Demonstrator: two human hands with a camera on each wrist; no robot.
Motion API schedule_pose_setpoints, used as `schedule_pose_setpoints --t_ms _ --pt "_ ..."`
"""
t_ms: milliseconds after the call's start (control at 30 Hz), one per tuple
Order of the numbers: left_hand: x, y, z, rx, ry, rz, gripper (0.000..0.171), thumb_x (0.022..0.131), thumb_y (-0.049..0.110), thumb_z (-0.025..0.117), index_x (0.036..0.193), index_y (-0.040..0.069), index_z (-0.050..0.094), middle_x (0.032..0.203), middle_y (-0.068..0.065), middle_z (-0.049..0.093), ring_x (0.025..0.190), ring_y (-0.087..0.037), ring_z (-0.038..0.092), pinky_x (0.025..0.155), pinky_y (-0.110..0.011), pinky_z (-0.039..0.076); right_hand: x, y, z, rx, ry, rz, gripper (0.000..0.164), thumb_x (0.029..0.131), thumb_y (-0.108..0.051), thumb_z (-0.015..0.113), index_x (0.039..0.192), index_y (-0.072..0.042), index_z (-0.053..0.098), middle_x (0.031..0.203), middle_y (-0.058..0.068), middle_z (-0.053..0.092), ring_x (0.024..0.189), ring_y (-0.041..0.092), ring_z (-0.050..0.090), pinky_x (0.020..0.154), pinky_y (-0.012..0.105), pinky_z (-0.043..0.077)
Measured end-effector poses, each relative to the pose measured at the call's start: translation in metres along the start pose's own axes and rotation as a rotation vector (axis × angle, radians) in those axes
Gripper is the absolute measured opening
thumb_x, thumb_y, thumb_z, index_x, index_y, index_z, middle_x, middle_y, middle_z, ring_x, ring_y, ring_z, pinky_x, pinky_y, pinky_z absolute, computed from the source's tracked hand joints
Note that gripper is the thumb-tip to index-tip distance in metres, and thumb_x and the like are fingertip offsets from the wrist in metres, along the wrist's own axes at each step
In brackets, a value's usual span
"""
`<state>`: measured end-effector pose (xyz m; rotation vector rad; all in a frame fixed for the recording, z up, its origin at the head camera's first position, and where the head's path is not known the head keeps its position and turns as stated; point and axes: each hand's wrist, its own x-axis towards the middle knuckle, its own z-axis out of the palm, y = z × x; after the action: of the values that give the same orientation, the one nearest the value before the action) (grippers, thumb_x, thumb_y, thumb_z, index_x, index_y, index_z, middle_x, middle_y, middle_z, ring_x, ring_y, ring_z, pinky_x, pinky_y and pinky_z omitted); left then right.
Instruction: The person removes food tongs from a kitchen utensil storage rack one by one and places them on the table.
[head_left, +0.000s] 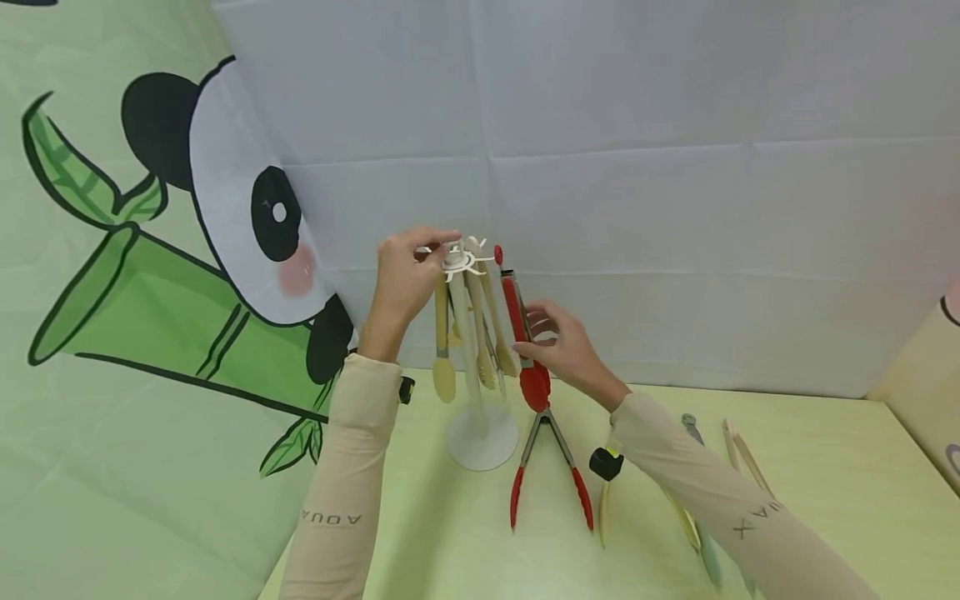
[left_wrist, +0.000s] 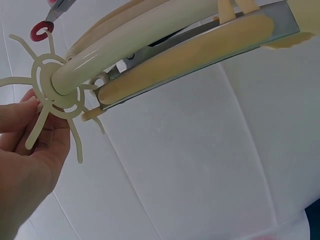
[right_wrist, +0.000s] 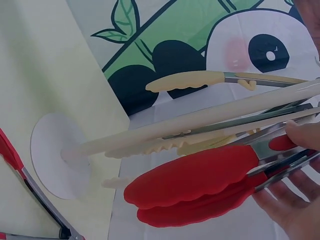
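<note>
A cream utensil stand (head_left: 467, 333) rises from a round white base, with a ring of hooks (left_wrist: 54, 82) at its top. My left hand (head_left: 408, 271) pinches that top, its fingers partly hidden behind the hooks in the left wrist view. My right hand (head_left: 558, 337) holds red tongs (right_wrist: 195, 175) upright beside the stand, scalloped heads down and closed together. Their red pull ring (left_wrist: 41, 31) overlaps a hook tip in the left wrist view. Yellow tongs (head_left: 442, 350) and several beige and grey-handled tongs hang from other hooks.
On the table (head_left: 442, 517), a second pair of red-tipped tongs (head_left: 546, 417) lies spread in front of the stand. More tongs, among them beige ones (head_left: 738, 450), lie at the right, partly under my right sleeve. A white cloth (head_left: 675, 208) backs the table; a panda print hangs left.
</note>
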<state>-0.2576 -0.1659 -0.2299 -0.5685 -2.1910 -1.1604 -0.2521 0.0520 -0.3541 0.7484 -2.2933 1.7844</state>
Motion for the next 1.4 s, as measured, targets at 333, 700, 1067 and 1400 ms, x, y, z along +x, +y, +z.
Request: schedule_pose_setpoints --t_ms 333,700,1067,1400 --pt "-0.001 -0.001 0.001 0.015 0.009 0.0 0.027 0.087 -0.005 0.054 0.101 0.004 0.074 0.1 -0.008 0.07 0.073 -0.019 0.06 0.052 -0.022 0.039 -0.009 -0.004 -0.018 -0.022 0.022 -0.011 0.052 0.081 -0.007 0.074 0.128 -0.002 0.051 0.108 0.02 0.057 0.095 0.033 0.057 0.081 0.043 0.052" --pt "0.001 -0.001 0.006 0.008 0.021 0.006 0.028 0.087 -0.006 0.054 0.1 0.005 0.075 0.099 -0.009 0.071 0.071 -0.022 0.061 0.049 -0.017 0.037 -0.019 -0.006 -0.036 -0.08 0.029 -0.016 0.047 0.081 -0.011 0.075 0.123 -0.008 0.054 0.102 0.012 0.059 0.089 0.028 0.058 0.075 0.032 0.053" --pt "0.001 -0.001 0.007 0.011 0.014 -0.014 0.026 0.088 -0.004 0.054 0.102 0.004 0.074 0.1 -0.009 0.071 0.07 -0.02 0.061 0.051 -0.022 0.041 -0.028 -0.01 -0.05 -0.107 0.045 0.009 0.047 0.08 -0.013 0.076 0.122 -0.008 0.055 0.103 0.012 0.06 0.089 0.028 0.058 0.076 0.039 0.052" --pt "-0.001 -0.001 0.005 0.012 0.025 -0.02 0.026 0.088 -0.003 0.055 0.102 0.006 0.075 0.101 -0.008 0.071 0.069 -0.018 0.059 0.049 -0.02 0.038 -0.046 -0.049 -0.053 -0.162 0.062 0.007 0.043 0.081 -0.002 0.072 0.119 0.003 0.054 0.099 0.02 0.059 0.087 0.033 0.057 0.072 0.033 0.051"
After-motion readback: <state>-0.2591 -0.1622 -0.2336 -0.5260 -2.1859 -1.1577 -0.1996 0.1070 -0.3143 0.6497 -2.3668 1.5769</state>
